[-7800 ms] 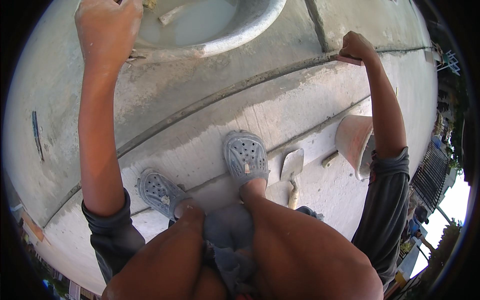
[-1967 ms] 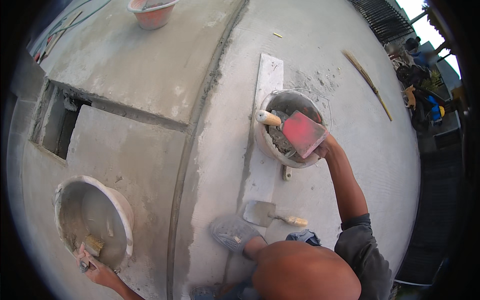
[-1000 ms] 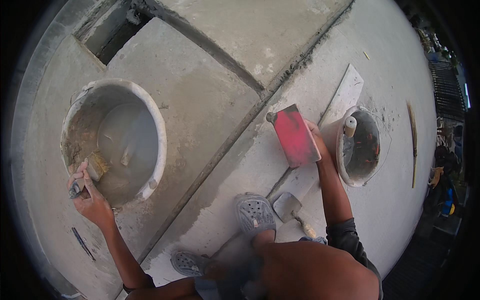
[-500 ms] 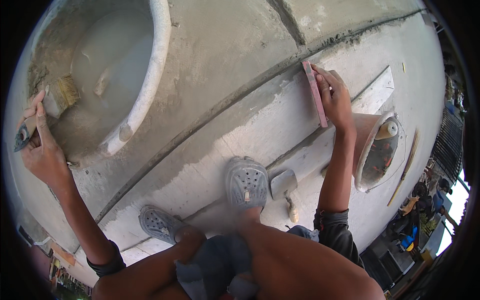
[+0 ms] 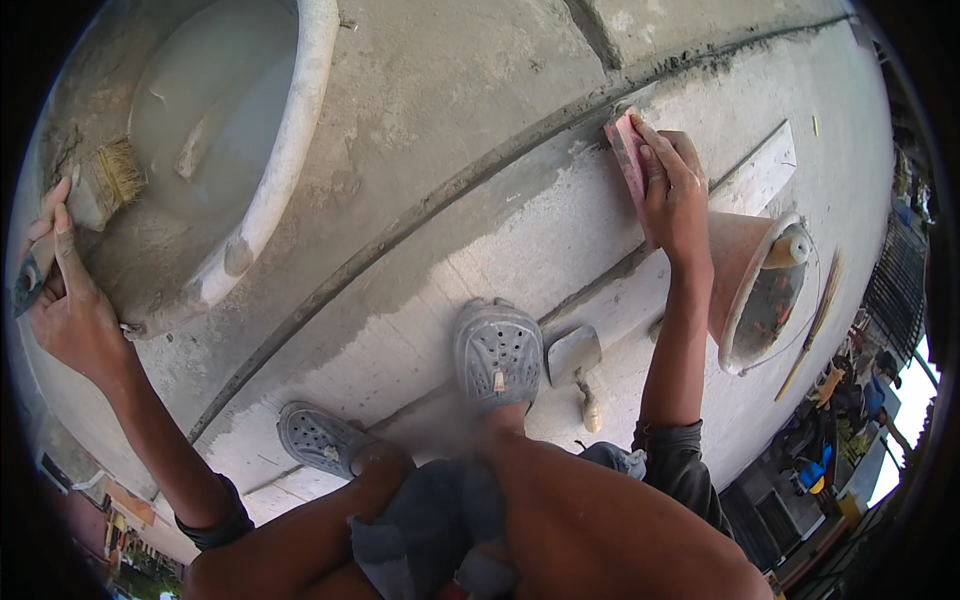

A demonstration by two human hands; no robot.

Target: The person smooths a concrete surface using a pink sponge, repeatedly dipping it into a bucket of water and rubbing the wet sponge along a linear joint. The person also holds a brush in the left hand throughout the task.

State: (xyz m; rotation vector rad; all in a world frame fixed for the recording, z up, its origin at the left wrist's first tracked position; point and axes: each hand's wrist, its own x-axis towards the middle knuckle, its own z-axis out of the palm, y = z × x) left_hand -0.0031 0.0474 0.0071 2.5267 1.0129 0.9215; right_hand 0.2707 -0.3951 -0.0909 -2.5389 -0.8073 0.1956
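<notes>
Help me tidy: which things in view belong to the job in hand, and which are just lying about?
Likely part of the job:
Brush, in the left hand
Pink tool, in the right hand
Basin of cloudy water
Bucket

Seemingly lying about:
Trowel beside the right shoe
Pale board
Straw broom

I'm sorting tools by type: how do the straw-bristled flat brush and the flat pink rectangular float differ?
The straw-bristled flat brush ends in bristles; the flat pink rectangular float is a slab with grey smears. The brush is in the left hand, over the pale-rimmed round basin; the float is in the right hand, over grey concrete. Both are hand-held.
</notes>
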